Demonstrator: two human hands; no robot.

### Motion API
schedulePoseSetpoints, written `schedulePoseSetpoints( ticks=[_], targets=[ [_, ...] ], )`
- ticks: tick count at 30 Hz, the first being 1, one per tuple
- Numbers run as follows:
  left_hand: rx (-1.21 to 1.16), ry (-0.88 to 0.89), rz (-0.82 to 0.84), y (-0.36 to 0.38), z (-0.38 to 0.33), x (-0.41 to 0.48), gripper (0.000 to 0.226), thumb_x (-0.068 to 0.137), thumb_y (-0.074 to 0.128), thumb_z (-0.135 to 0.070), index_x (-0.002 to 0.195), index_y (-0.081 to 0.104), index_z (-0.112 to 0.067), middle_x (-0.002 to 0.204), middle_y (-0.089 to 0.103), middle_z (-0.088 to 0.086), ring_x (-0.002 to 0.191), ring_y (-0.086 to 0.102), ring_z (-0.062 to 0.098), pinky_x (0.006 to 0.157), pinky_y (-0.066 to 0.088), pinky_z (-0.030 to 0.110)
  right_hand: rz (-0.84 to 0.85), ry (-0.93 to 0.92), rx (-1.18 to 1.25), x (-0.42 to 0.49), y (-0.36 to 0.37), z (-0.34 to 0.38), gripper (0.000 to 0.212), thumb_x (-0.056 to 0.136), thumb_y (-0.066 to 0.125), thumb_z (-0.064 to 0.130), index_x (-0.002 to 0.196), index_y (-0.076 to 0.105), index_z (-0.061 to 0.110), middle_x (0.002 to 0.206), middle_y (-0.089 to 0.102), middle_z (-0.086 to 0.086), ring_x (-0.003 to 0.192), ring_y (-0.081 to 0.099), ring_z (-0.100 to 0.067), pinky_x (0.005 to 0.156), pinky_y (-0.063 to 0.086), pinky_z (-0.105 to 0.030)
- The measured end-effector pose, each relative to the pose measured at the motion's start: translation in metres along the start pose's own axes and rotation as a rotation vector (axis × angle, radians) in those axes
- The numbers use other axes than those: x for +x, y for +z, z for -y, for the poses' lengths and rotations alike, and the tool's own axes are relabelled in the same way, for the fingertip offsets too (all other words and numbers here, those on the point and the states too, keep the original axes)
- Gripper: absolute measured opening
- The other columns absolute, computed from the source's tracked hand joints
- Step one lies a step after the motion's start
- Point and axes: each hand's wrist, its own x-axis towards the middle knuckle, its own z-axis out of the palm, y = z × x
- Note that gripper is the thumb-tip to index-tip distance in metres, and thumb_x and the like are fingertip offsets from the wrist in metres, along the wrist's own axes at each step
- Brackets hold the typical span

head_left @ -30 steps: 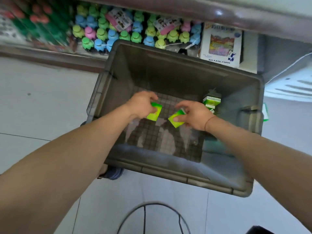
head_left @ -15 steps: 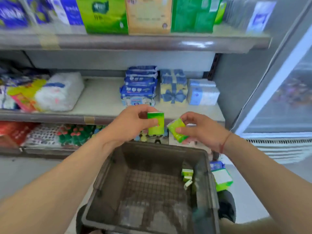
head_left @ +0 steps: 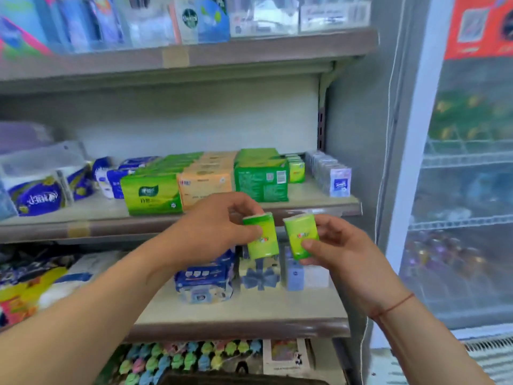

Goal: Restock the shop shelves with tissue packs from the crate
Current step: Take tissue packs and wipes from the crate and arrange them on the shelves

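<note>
Each hand holds one small green tissue pack in the air, in front of the middle shelf's (head_left: 319, 209) front edge and toward its right end. The left hand (head_left: 213, 229) pinches the left pack (head_left: 263, 238) by its left side, with the thumb across the front face and the fingers curled over the top corner, so most of the pack sticks out to the right of and below the grip. The right hand (head_left: 344, 251) pinches the right pack (head_left: 301, 235) from the opposite side: the thumb lies on its lower front, the fingers wrap behind its right edge, and the pack juts to the left. Both packs stand roughly upright, tilted a little, side by side with a narrow gap between them. On the shelf behind, near its right end, a row of matching small green packs (head_left: 296, 169) sits between a large green tissue block (head_left: 261, 179) and a row of white-and-blue pocket packs (head_left: 337, 180). A dark crate rim (head_left: 241, 381) shows at the bottom edge of the view.
</note>
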Motion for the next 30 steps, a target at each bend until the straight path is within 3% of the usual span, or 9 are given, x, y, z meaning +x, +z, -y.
schedulePoseSetpoints(
  ticks=[5,9,12,16,23,30],
  targets=[
    [0.265,0.042,0.056,-0.012,-0.036,0.046,0.018,0.085,0.079,-0.035,0.1,0.069,-0.037,0.104,0.068,-0.019,0.088,0.067,0.002,0.079,0.052,0.026,-0.101,-0.088,-0.009,0.019,-0.017,0.021,0.032,0.091,0.065,-0.009,0.113,0.073,0.013,0.097,0.079,-0.006,0.09,0.074,-0.024,0.073,0.062,-0.032],
    [0.375,0.133,0.05,-0.016,-0.076,0.098,0.02,0.085,0.081,-0.033,0.102,0.07,-0.03,0.099,0.068,-0.015,0.084,0.069,0.006,0.065,0.049,0.016,-0.191,-0.123,0.06,0.032,-0.036,0.026,0.032,0.091,0.066,-0.007,0.118,0.072,0.01,0.103,0.078,-0.012,0.098,0.074,-0.031,0.076,0.062,-0.032],
    [0.475,0.191,0.015,-0.016,-0.098,0.149,0.023,0.081,0.085,-0.035,0.099,0.073,-0.028,0.091,0.071,-0.015,0.081,0.067,0.002,0.072,0.05,0.022,-0.243,-0.148,0.07,0.044,-0.047,0.026,0.033,0.091,0.066,-0.007,0.118,0.073,0.011,0.1,0.078,-0.011,0.095,0.075,-0.027,0.076,0.063,-0.032],
    [0.603,0.2,-0.018,-0.004,-0.105,0.216,0.023,0.08,0.085,-0.03,0.1,0.074,-0.023,0.091,0.074,-0.01,0.078,0.062,0.003,0.065,0.044,0.02,-0.295,-0.131,0.077,0.057,-0.058,0.017,0.035,0.088,0.071,-0.007,0.118,0.075,0.012,0.095,0.076,-0.013,0.091,0.075,-0.028,0.077,0.063,-0.033],
    [0.861,0.123,0.027,0.017,-0.071,0.305,0.032,0.08,0.087,-0.031,0.107,0.074,-0.02,0.105,0.072,-0.001,0.102,0.062,0.021,0.087,0.053,0.033,-0.277,-0.078,0.058,0.084,-0.068,0.006,0.039,0.087,0.072,-0.008,0.119,0.074,0.013,0.096,0.078,-0.011,0.092,0.077,-0.026,0.075,0.063,-0.028],
    [0.953,0.049,0.051,0.037,-0.049,0.348,0.035,0.079,0.087,-0.039,0.108,0.072,-0.026,0.112,0.069,-0.005,0.111,0.057,0.021,0.098,0.05,0.043,-0.247,-0.073,0.148,0.096,-0.07,0.003,0.036,0.085,0.07,-0.014,0.109,0.078,0.012,0.092,0.077,-0.017,0.087,0.077,-0.029,0.07,0.062,-0.024]
  ],
)
